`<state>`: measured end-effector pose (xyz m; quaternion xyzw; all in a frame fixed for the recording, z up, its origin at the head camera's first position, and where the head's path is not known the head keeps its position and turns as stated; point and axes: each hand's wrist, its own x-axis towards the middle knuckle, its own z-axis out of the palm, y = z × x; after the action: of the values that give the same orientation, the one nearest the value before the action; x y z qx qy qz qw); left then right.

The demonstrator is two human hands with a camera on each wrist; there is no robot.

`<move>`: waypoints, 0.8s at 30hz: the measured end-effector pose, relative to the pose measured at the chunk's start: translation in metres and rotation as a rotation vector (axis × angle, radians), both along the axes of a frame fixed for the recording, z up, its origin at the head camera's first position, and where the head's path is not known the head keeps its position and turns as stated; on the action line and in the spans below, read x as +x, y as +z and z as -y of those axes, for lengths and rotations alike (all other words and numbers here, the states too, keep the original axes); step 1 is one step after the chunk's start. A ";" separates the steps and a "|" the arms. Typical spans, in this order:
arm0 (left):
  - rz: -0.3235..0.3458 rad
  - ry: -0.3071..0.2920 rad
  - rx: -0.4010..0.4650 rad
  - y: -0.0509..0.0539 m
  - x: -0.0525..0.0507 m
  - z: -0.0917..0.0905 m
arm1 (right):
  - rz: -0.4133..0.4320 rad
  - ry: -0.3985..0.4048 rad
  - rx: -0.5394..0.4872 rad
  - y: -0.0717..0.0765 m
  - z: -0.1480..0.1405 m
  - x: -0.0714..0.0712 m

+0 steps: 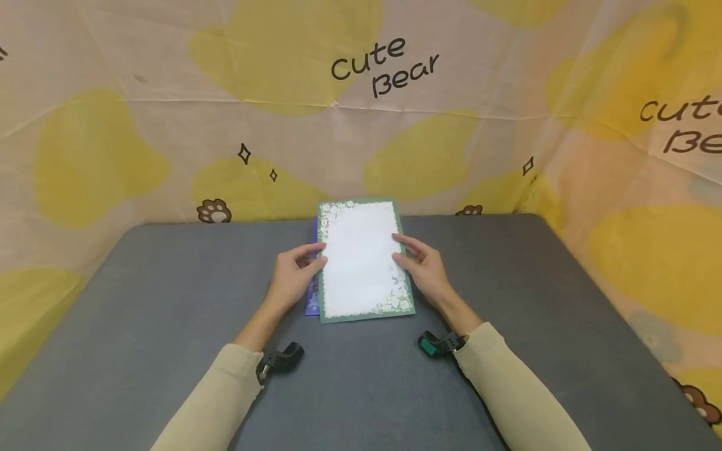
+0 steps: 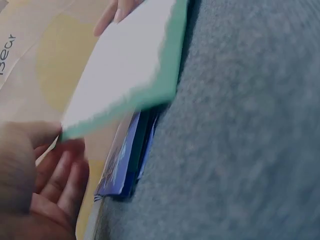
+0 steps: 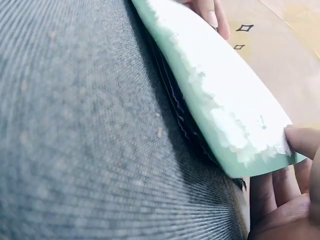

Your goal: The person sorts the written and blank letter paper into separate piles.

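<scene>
Reaching forward over the table, both forearms angle inward from the lower corners of the head view, long pale sleeves down to the wrists, a dark strap-on device at the left cuff and another at the right. Left hand pinches the left edge of a bordered sheet, thumb on the upper face, fingers beneath. Right hand mirrors it on the right edge, same thumb-over grip.

Sheet: upright rectangle, white centre, green border, pale flower clusters at upper left and lower right. Held near the far side of the grey table, about the middle, over a blue-purple stack; left wrist view shows the sheet's near left corner lifted apart from it.

Most of the stack is covered; a blue strip and lower corner peek out at left. Dark green layer among the blue; number of layers unclear. Fingertips under the sheet partly hidden. Border blurred in left wrist view, flowers washed out in right. Sheet's far end cut off in both wrist views. Backdrop lettering runs off at right.
</scene>
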<state>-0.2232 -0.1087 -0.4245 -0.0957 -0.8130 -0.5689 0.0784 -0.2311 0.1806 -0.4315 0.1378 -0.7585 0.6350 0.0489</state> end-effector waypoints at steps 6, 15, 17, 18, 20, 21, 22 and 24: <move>-0.046 -0.027 -0.019 0.002 0.000 -0.001 | 0.046 -0.029 0.024 0.002 0.004 0.003; -0.085 -0.040 -0.080 0.012 -0.003 -0.015 | 0.078 -0.183 0.076 0.009 0.002 0.003; -0.071 -0.042 -0.088 0.014 -0.004 -0.019 | 0.071 -0.211 0.102 0.011 -0.001 0.003; -0.060 -0.042 -0.093 0.015 -0.004 -0.022 | 0.065 -0.221 0.118 0.013 -0.002 0.003; -0.037 -0.043 -0.104 0.018 -0.004 -0.027 | 0.055 -0.242 0.149 0.017 -0.006 0.003; -0.027 -0.044 -0.109 0.020 -0.005 -0.030 | 0.052 -0.250 0.165 0.019 -0.008 0.004; -0.018 -0.046 -0.116 0.021 -0.005 -0.034 | 0.052 -0.255 0.182 0.023 -0.011 0.004; -0.002 -0.042 -0.127 0.024 -0.005 -0.041 | 0.083 -0.273 0.212 0.030 -0.015 0.005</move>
<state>-0.2285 -0.0672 -0.4007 -0.1179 -0.8453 -0.5175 0.0612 -0.2261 0.1956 -0.4010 0.0118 -0.8343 0.5441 0.0884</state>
